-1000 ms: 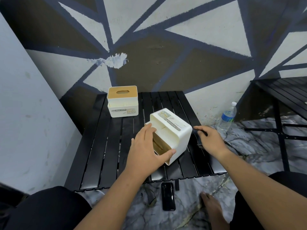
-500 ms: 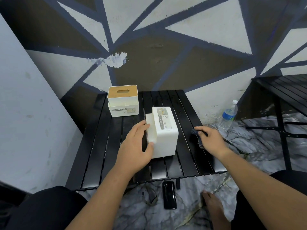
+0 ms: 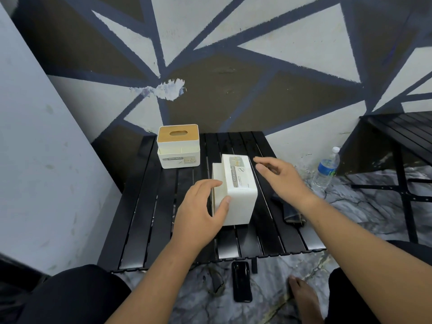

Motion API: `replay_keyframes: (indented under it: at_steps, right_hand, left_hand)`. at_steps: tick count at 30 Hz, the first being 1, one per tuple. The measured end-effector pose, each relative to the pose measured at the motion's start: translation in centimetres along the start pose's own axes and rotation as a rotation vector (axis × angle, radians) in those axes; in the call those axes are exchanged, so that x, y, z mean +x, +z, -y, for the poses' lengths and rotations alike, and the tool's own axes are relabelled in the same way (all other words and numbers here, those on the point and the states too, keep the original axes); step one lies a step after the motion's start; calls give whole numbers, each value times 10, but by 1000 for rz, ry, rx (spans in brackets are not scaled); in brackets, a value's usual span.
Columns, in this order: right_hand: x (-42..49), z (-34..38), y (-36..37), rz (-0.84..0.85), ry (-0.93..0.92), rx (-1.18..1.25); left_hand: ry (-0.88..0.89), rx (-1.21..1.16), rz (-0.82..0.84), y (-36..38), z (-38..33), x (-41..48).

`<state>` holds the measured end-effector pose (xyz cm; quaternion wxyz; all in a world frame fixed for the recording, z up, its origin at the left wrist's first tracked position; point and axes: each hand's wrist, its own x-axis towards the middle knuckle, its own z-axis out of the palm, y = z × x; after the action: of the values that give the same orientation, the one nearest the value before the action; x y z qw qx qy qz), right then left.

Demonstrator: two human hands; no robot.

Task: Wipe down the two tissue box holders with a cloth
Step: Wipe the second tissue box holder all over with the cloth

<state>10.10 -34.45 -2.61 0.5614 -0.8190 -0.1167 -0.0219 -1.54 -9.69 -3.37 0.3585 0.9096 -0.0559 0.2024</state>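
right hand leaves the cloth and comes to the holder

since half a second ago the right hand [image 3: 282, 176] has lifted off the dark cloth [image 3: 292, 212] and swung in toward the near white plastic tissue box holder [image 3: 240, 202], which has stayed where it lay. that holder rests on its side near the middle of the black slatted worktop [image 3: 152, 206], printed label facing up, its tan lid side turned to the left. the left hand [image 3: 198, 206] grips its near left corner, thumb on the near face and fingers curled over the upper edge. the right hand hovers just beside the holder's far right edge, fingers loosely spread and holding nothing; whether a fingertip touches the box i cannot tell. the cloth lies on the right side of the worktop, apart from both hands.

the second white tissue box holder with a wooden lid [image 3: 178, 146] stands upright at the far left of the worktop, well apart, with no hand on it.

no wiping is under way, since the cloth is out of hand, so this looks like a repositioning step on the near holder. the next move probably calls for both hands to turn or settle the box, then for the right hand to go back for the cloth while the left steadies a light box that could slide on the slats.

a clear water bottle [image 3: 327, 167] stands on the marbled floor [image 3: 350, 206] to the right, and a black phone [image 3: 242, 281] lies below the near edge.
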Motion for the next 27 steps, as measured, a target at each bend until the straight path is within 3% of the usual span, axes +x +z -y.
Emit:
replay_keyframes:
  at_steps: [12,21,27]
  right_hand:
    - [47,21,19,132,24,16]
    - [35,22,16,34,29,29]
    - [19,17,24,7,39,-9]
  left_hand:
    - [100,7,-69,3,9,9]
    - [-153,-192,-135,-10,18,22]
    - [-267,-178,-193,-19,30,28]
